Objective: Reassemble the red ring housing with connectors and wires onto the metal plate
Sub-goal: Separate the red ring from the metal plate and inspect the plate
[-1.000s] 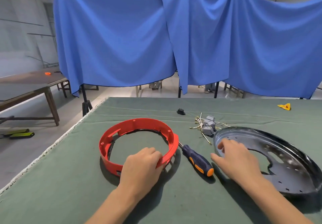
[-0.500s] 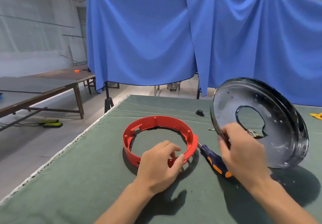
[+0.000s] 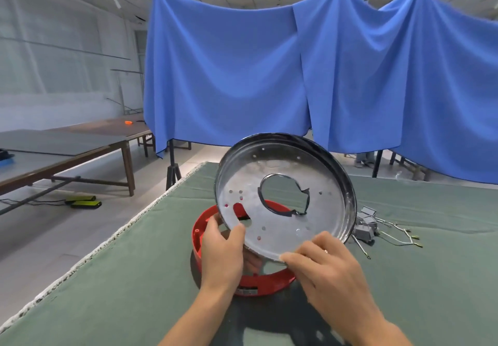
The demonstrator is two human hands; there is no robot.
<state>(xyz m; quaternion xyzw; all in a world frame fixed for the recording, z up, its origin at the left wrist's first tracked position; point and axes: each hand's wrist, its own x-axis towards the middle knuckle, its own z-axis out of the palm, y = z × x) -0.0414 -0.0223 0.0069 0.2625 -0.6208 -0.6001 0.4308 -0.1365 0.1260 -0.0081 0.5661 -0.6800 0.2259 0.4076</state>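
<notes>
The round metal plate (image 3: 285, 194), with a large centre hole and several small holes, is held tilted up above the red ring housing (image 3: 264, 283), which lies on the green table cloth. My left hand (image 3: 223, 248) grips the plate's lower left rim, thumb on its face. My right hand (image 3: 326, 264) pinches the plate's lower rim. The plate and my hands hide most of the ring. Grey connectors with wires (image 3: 366, 224) lie on the cloth to the right of the plate.
The green-covered table (image 3: 134, 278) has its left edge running diagonally; floor lies beyond it. Blue curtains (image 3: 269, 76) hang behind the table. A wooden table (image 3: 80, 143) stands at the far left. The screwdriver is hidden.
My left hand has let go of the red ring and taken the plate's rim. The plate has moved left, now over the ring. The camera has tilted upward.
</notes>
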